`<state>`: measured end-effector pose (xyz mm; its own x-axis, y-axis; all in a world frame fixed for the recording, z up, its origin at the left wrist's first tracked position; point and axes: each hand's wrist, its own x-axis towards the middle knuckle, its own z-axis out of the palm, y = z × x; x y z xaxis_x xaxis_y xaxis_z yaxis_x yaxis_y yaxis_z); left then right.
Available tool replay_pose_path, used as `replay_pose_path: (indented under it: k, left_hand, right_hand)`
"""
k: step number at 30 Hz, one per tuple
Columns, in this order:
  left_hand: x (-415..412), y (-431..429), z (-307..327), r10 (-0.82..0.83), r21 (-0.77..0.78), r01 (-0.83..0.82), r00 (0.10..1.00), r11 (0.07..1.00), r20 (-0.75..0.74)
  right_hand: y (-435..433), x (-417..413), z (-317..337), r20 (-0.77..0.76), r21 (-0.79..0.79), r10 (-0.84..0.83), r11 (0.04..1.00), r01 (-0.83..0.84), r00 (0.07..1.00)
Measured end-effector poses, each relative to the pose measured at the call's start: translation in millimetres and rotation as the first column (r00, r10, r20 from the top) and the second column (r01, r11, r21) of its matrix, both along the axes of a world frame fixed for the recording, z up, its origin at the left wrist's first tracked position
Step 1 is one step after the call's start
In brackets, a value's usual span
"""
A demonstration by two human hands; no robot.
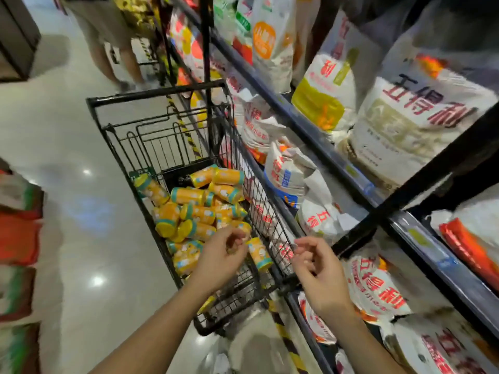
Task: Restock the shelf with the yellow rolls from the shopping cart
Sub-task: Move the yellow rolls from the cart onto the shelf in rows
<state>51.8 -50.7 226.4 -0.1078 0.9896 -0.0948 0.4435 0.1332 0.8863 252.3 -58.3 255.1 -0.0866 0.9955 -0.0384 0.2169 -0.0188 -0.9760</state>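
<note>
Hovering over the shopping cart, the left hand has its fingers loosely curled and, as far as the blur allows, grips nothing. One yellow roll leans on the cart's wire side just beside it and is the likely next pick. The other yellow rolls lie heaped in the basket. The right hand, likewise slack and empty, sits nearer the shelf of flour bags, presumably placed to receive a roll.
</note>
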Motion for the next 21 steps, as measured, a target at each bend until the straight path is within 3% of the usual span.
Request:
replay_pose_path:
  k: [7,12,17,21]
  left_hand:
    - [-39,-8,-77,0.252,-0.370,-0.236,0.968,0.898,-0.006]
    - [-33,0,-112,0.436,-0.519,-0.336,0.897,0.786,0.079]
    - [-25,27,-154,0.508,-0.619,-0.405,0.861,0.673,-0.011]
    - [-19,52,-191,0.491,-0.708,-0.403,0.866,0.580,-0.091]
  right_hand:
    - [53,-46,-85,0.147,-0.250,0.181,0.958,-0.141,0.972]
    - [85,-67,-137,0.384,-0.360,0.330,0.914,-0.189,0.862]
    - [132,-70,-191,0.471,-0.563,0.506,0.803,-0.196,0.723]
    - [174,-56,-236,0.531,-0.634,0.585,0.754,-0.170,0.613]
